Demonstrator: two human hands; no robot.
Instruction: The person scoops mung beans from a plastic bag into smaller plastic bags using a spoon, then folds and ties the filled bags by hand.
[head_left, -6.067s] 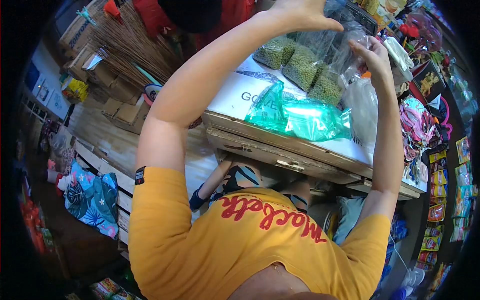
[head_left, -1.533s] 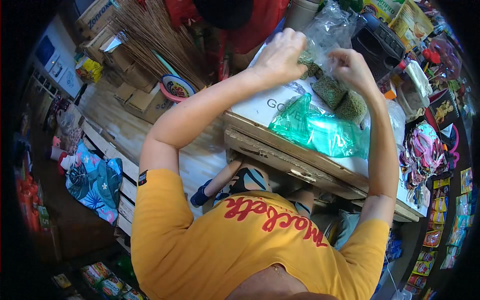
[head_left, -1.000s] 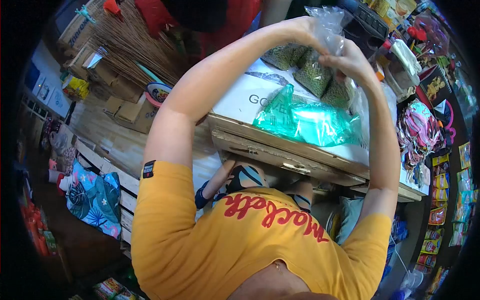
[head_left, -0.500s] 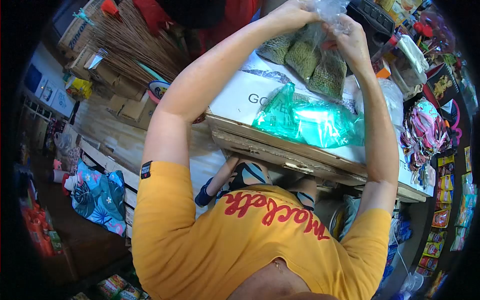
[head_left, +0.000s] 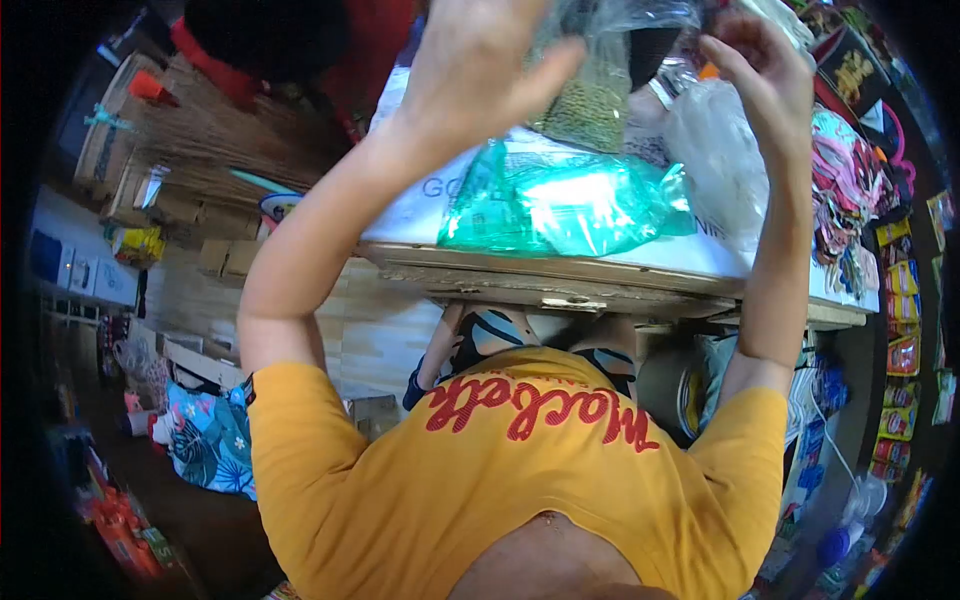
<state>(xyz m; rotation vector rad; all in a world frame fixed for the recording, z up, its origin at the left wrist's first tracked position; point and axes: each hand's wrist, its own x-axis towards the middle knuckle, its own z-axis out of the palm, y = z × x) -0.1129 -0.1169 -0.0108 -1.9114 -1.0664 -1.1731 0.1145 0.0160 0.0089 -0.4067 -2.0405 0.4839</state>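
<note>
Left hand (head_left: 475,75), 12 o'clock: thumb spreading wide, grip impossible to tell. Right hand (head_left: 768,75), 2 o'clock: releasing, thumb and fingers standing apart. Clear bag of green beans (head_left: 585,115), 1 o'clock: resting between both hands, behind green plastic bag (head_left: 570,205) lying on tabletop (head_left: 722,255).

Half a second ago my hands met at the gathered neck of the clear plastic bags of green beans (head_left: 583,118); now they've parted. My left hand (head_left: 480,75) has opened, its thumb spread wide, and my right hand (head_left: 765,85) has moved away to the other side, fingers bent. The clear plastic between them spreads wider instead of bunching. Where three bulging bean portions showed, I now see one clearly, beside my left thumb.
</note>
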